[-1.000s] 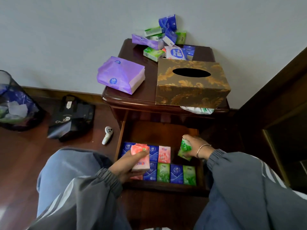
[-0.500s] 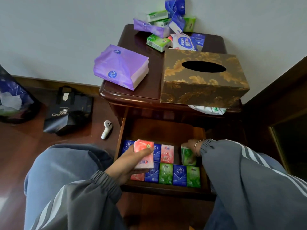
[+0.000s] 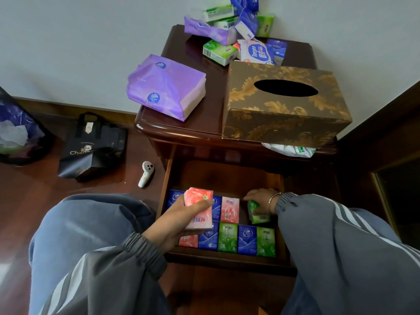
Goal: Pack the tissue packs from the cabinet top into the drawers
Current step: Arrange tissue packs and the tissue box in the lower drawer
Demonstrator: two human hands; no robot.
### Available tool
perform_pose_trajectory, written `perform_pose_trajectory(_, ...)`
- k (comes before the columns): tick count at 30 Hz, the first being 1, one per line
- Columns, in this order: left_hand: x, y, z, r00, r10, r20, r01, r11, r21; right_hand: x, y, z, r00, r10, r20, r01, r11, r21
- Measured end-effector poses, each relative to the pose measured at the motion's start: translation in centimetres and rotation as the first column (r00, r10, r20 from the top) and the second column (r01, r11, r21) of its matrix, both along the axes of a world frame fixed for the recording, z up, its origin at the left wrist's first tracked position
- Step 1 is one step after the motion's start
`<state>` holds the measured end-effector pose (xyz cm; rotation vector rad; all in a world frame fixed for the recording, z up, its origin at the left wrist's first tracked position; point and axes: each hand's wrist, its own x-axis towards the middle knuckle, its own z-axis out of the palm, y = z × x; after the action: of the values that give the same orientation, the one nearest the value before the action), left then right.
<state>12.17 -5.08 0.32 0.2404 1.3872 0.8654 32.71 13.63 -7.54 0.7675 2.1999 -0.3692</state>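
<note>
Since half a second ago the right hand (image 3: 261, 202) has sunk lower into the open drawer (image 3: 225, 260) at lower centre, pressing a green tissue pack (image 3: 258, 215) down at the right end of the back row. The left hand (image 3: 179, 220) grips a pink tissue pack (image 3: 198, 208), held above the drawer's left side. Loose tissue packs (image 3: 236, 30) lie heaped at top centre on the cabinet top (image 3: 204, 123), behind the gold tissue box (image 3: 284, 105).
</note>
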Motion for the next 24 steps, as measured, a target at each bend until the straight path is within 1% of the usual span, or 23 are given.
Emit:
perform_pose_trajectory(4, 0.1, -0.1, 0.0, 1.000, 0.006, -0.015, -0.006, 1.000, -0.008, -0.2, 0.0, 0.0, 0.997, -0.058, 0.048, 0.059, 0.998, -0.017)
perform_pose_trajectory(10, 0.0, -0.1, 0.0, 1.000, 0.005, -0.027, -0.005, 1.000, -0.012, -0.1, -0.4, 0.0, 0.993, 0.010, 0.116, -0.011, 1.000, 0.002)
perform_pose_trajectory(18, 0.1, -0.1, -0.2, 0.998, 0.004, -0.055, -0.004, 1.000, -0.015, 0.3, -0.8, 0.5, 0.999, -0.014, 0.048, 0.015, 1.000, -0.014)
perform_pose_trajectory(21, 0.2, -0.1, -0.1, 0.998, 0.005, -0.060, -0.006, 1.000, -0.015, 0.3, -1.1, 0.3, 0.995, 0.018, 0.095, -0.018, 1.000, 0.002)
perform_pose_trajectory(24, 0.2, -0.2, -0.1, 0.998, 0.008, -0.063, -0.009, 1.000, -0.012, 0.5, -0.8, 0.3, 0.991, 0.062, 0.121, -0.060, 0.998, -0.022)
